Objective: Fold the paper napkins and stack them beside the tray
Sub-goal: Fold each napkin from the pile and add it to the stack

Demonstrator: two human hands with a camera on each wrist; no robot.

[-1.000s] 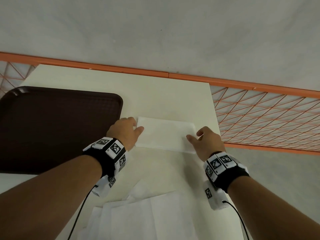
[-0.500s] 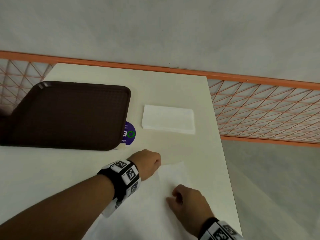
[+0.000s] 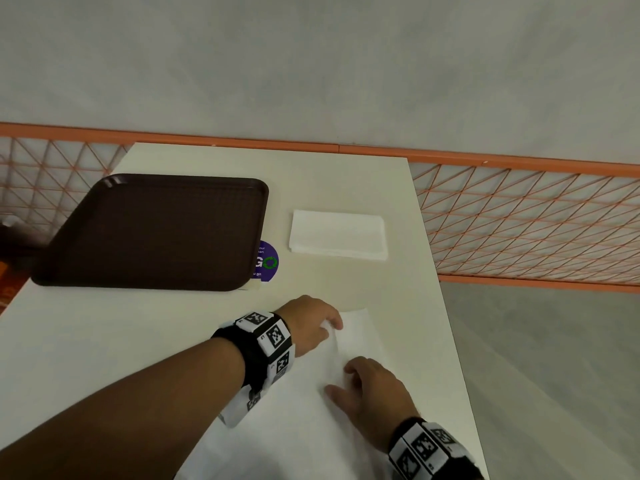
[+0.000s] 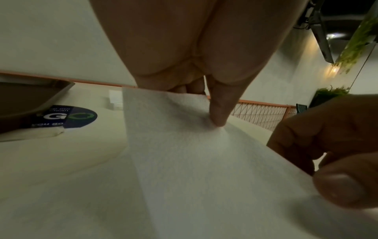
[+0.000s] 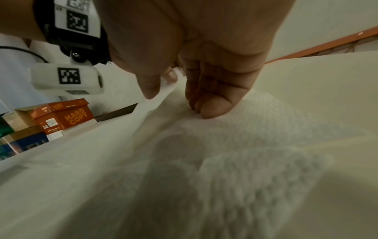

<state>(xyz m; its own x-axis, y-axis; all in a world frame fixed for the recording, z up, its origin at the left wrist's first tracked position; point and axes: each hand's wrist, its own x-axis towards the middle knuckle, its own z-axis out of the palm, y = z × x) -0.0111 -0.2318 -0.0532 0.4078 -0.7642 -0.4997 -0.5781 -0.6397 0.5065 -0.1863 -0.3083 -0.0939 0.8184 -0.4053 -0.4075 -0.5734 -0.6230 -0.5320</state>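
Napkin [image 3: 349, 344] pinched by left hand [image 3: 308, 325]; right hand [image 3: 372, 393] presses it, fingers curled.

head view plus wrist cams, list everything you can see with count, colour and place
tray: 1, dark brown, far left of the table
folded napkins: 1 small stack, white, right of the tray
open napkin: white, near edge of table, under both hands; more sheets may lie below, cannot tell
sticker: 1, round, purple with green, partly under the tray's right edge
table: 1, cream
railing: orange mesh, behind and right of the table
boxes: several, orange, brown and blue, beyond the table in the right wrist view
left hand: pinches the open napkin's far part
right hand: fingertips pinch the open napkin
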